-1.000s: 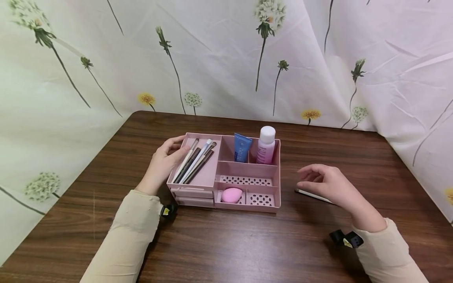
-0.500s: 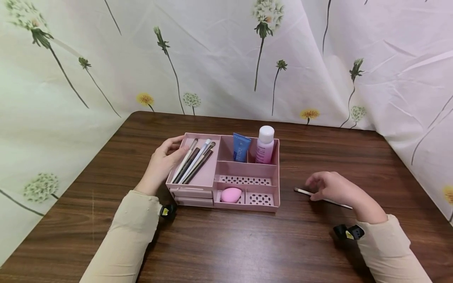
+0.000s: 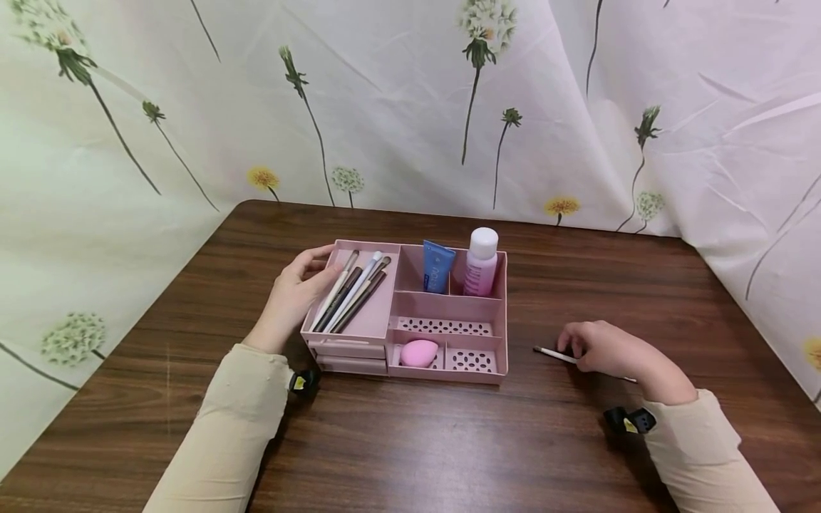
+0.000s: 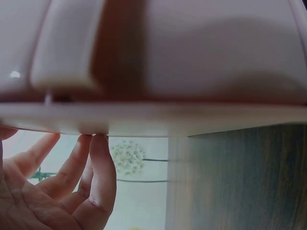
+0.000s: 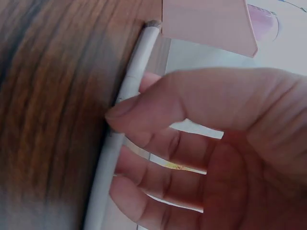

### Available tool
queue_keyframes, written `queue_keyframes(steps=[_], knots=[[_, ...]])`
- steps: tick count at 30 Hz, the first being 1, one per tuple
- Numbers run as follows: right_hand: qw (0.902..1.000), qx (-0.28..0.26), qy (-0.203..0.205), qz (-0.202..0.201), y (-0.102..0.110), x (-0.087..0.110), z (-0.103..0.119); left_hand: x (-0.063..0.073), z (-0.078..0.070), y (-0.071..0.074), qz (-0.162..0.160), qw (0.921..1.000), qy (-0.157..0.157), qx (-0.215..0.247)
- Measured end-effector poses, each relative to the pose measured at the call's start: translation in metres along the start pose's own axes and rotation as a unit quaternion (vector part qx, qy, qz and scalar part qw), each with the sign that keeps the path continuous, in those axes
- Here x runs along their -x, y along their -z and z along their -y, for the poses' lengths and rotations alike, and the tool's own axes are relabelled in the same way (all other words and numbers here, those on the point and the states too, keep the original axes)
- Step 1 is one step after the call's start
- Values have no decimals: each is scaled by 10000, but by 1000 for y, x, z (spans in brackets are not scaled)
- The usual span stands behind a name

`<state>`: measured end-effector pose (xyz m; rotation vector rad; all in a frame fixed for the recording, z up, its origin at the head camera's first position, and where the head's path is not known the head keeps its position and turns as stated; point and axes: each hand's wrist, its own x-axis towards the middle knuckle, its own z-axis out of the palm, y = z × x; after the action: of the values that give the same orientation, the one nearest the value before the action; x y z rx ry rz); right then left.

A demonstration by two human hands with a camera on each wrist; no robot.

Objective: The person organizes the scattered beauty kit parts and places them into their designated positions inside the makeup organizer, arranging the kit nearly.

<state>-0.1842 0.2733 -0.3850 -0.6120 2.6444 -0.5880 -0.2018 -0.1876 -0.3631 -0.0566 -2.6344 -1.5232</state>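
A pink desktop organizer stands on the dark wooden table. My left hand holds its left side, thumb over the upper rim; the left wrist view shows fingertips against the outer wall. To the right of the organizer, my right hand pinches a thin white makeup brush between thumb and fingers. In the right wrist view this brush lies along the wood, its small dark bristles toward the organizer. The hand covers its middle in the head view.
Several makeup brushes and dark pencils lie in the organizer's upper left tray. A blue tube and a pink bottle with white cap stand in back compartments. A pink makeup sponge sits in front. Behind hangs a flowered cloth.
My right hand has moved a little to the right and down over the makeup brush, and its thumb and fingers have closed on it. The left hand stays on the organizer.
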Motion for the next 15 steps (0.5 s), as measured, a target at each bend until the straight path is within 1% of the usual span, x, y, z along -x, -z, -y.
queue_keyframes(steps=[4, 9, 12, 15], knots=[[10000, -19, -15, -34, -2, 0, 0, 0, 1, 0, 9, 10000, 11, -14], [9997, -186, -133, 14, -3, 0, 0, 0, 2, 0, -2, 10000, -4, 14], [9998, -193, -95, 4, -3, 0, 1, 0, 2, 0, -17, 10000, -26, 13], [9999, -83, 29, -110, 0, 0, 3, 0, 1, 0, -27, 10000, -40, 3]])
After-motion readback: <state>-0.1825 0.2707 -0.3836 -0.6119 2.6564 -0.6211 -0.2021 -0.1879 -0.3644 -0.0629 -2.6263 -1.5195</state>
